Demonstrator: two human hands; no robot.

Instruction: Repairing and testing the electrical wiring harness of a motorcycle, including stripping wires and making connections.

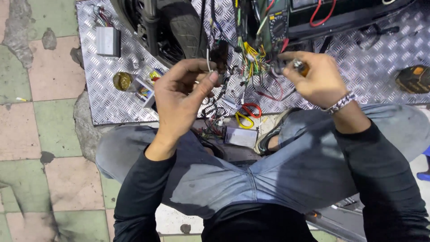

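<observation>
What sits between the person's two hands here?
In the head view, a tangle of coloured wires hangs between the left hand and right hand; scissors lie on the tread plate below.

Thin white wire (208, 60), upright, pinched at fingertips

Silver box (108, 41) on checker-plate sheet (101, 105)

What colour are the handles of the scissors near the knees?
One handle is red and one is yellow, seen in the head view: scissors.
</observation>
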